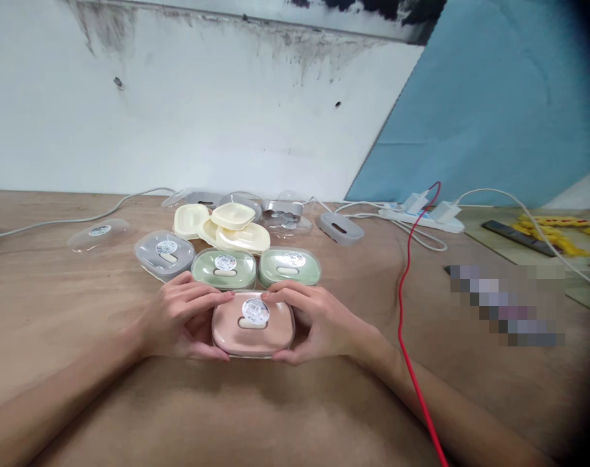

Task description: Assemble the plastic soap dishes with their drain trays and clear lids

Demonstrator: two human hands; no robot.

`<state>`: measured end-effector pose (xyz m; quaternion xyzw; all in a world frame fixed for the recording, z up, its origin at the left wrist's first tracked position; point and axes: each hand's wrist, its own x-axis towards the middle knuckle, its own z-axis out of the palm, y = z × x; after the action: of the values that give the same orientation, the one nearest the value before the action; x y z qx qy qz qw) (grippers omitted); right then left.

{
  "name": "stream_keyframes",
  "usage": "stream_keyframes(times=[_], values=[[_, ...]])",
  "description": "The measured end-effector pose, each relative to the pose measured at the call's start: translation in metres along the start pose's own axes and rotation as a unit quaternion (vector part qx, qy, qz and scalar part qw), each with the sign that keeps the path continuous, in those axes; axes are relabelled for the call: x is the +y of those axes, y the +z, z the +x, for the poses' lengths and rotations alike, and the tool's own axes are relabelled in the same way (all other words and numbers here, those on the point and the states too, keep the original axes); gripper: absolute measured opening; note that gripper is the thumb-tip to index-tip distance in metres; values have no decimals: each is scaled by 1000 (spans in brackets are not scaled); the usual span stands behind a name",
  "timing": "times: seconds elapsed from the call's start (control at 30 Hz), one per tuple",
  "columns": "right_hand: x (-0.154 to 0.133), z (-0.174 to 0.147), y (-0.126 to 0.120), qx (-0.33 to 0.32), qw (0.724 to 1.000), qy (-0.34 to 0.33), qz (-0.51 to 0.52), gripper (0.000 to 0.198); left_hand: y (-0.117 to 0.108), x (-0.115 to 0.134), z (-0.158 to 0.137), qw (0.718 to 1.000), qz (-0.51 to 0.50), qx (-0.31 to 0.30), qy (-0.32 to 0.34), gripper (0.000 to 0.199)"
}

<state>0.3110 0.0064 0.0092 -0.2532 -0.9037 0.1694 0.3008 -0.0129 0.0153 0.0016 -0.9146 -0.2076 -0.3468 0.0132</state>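
Note:
A pink rounded box (253, 336) with a clear cover, a round printed label and a slot with a pale bar in it lies between my hands. My left hand (180, 318) grips its left end, fingertips on the top edge and thumb at the near corner. Its right end is held the same way by my right hand (319, 318). Just beyond stand two green boxes (225, 277) of the same shape, also covered and labelled. A grey covered box (164, 258) is to their left, close to my left fingers.
Cream lids or trays (243, 240) are piled behind the green boxes. A clear cover (98, 235) lies at the left, a grey shell (341, 228) to the right. A red cable (402, 324) crosses my right forearm from a power strip (441, 220). A blurred-out object (503, 308) lies at the right.

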Motion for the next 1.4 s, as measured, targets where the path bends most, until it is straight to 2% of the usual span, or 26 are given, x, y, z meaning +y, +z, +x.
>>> stream_keyframes(times=[0.13,0.23,0.33,0.53,0.7,0.9,1.03,1.2,1.4], values=[[-7,3,-2,-24,999,42,20,71,-1,0,0,1000,9,6,-2,81],[-9,5,-2,-23,997,58,34,79,-1,1,1,1000,3,14,2,83],[-7,4,-2,-16,998,53,38,92,1,3,1,1000,-18,25,-3,84],[-5,1,-1,-36,998,40,12,88,2,5,2,999,-43,30,-10,73],[0,1,7,-41,999,11,-9,96,1,4,3,999,-47,26,0,73],[4,-3,12,-54,998,-10,-18,90,1,4,2,998,-55,35,-2,71],[1,-3,15,-66,997,2,-34,99,1,6,2,998,-55,42,-10,68],[1,-3,25,-31,998,-4,-58,96,0,6,2,998,-47,49,3,73],[2,-2,33,15,999,-49,-9,95,-2,5,-4,998,-53,35,1,82]])
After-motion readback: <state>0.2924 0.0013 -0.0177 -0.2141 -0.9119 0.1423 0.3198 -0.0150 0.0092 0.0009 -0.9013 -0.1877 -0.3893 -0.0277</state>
